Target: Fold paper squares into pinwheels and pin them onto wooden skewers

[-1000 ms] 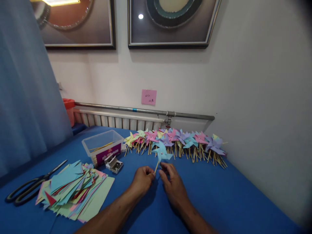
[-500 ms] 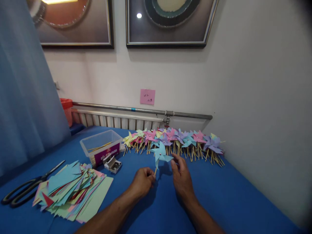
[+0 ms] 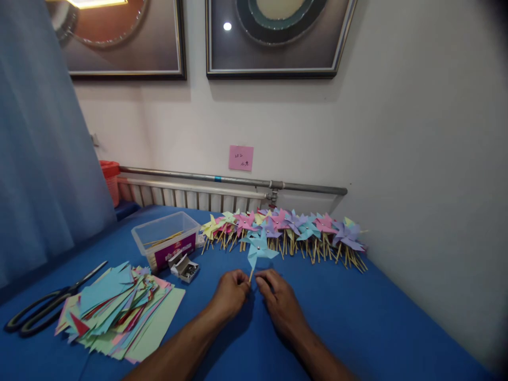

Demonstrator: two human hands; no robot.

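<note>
My left hand (image 3: 230, 291) is closed on the wooden stick of a light blue paper pinwheel (image 3: 260, 250), which stands up from the fingers, its head pinned at the centre. Just to the right of the stick, my right hand (image 3: 278, 296) has its fingers loosely bent and its thumb a little apart, holding nothing. A small gap seems to lie between its fingertips and the stick. Behind the held pinwheel lies a long row of finished pinwheels (image 3: 325, 224) in pink, purple, yellow and blue, sticks toward me.
On the left are a heap of coloured paper pieces (image 3: 115, 312) and black-handled scissors (image 3: 51, 304). A clear plastic box (image 3: 164, 233) holds thin sticks. By it sits a small open carton of metal pins (image 3: 186, 268). A pipe (image 3: 190, 174) runs along the wall behind the blue-covered table (image 3: 357, 323).
My right hand has dropped from beside the pinwheel's blades down and left toward the stick. The blades have turned, and the pinwheel has shifted slightly left. My left hand keeps its hold.
</note>
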